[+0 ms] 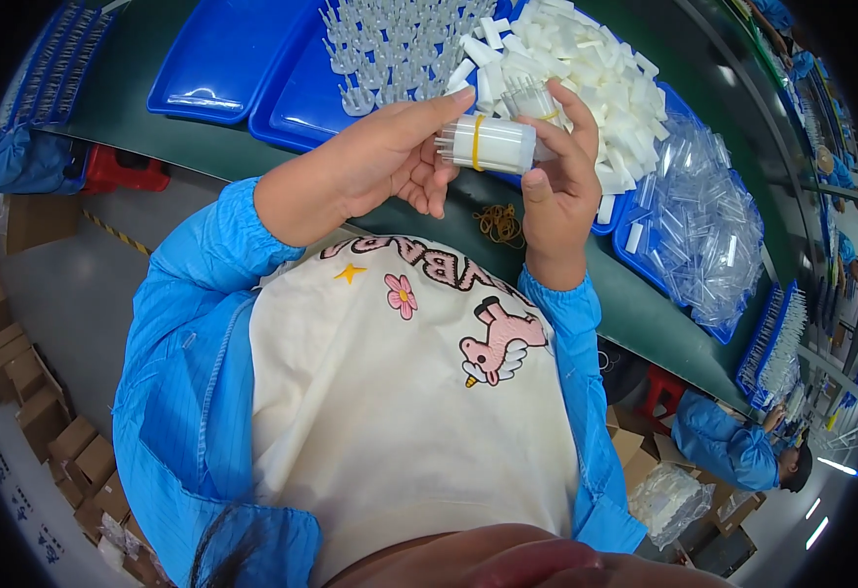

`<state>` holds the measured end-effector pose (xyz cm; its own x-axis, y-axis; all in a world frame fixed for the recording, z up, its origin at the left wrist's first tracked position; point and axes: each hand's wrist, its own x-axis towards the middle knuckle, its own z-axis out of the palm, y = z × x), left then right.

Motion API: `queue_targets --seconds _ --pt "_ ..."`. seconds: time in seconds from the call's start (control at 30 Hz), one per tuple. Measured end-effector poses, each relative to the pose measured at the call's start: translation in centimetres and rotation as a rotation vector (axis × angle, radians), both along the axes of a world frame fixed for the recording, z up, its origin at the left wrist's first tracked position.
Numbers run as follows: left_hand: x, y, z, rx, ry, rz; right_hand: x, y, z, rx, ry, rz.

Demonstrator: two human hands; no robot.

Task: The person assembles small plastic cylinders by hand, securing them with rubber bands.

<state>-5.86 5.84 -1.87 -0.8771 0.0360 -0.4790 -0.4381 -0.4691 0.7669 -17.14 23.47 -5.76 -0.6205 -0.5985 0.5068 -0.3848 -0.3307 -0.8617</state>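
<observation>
A clear cylinder with white filling [505,144] lies sideways between my hands, a yellow rubber band around it and thin clear prongs at its left end. My left hand [375,162] grips that pronged end, thumb above and fingers curled below. My right hand [564,186] is closed around a second clear pronged cylinder [525,96], also with a yellow band, partly hidden behind the fingers. Close to the right fingers and thumb is the first cylinder's white end; whether they press on it I cannot tell. Below the hands, a small heap of yellow rubber bands [498,223] rests on the green table.
Beyond my hands, a blue tray [282,125] holds upright clear pronged pieces [390,49]. White blocks [586,69] are heaped beside it. Clear plastic tubes [699,216] fill a blue tray at right. Another blue tray [215,69] stands far left. A person [728,441] sits at lower right.
</observation>
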Motion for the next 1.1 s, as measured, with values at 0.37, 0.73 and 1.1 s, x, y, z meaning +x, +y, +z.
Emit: queue_targets --seconds 0.37,0.73,1.1 --pt "1.1 -0.4 -0.6 -0.545 0.479 -0.111 0.1 -0.1 -0.9 -0.084 -0.094 0.009" --pt "1.0 0.0 -1.3 -0.501 0.622 0.168 0.4 -0.2 -1.0 -0.051 -0.16 0.014" --pt "0.9 -0.2 -2.1 -0.496 0.603 0.11 0.6 -0.2 -1.4 -0.058 -0.245 0.051"
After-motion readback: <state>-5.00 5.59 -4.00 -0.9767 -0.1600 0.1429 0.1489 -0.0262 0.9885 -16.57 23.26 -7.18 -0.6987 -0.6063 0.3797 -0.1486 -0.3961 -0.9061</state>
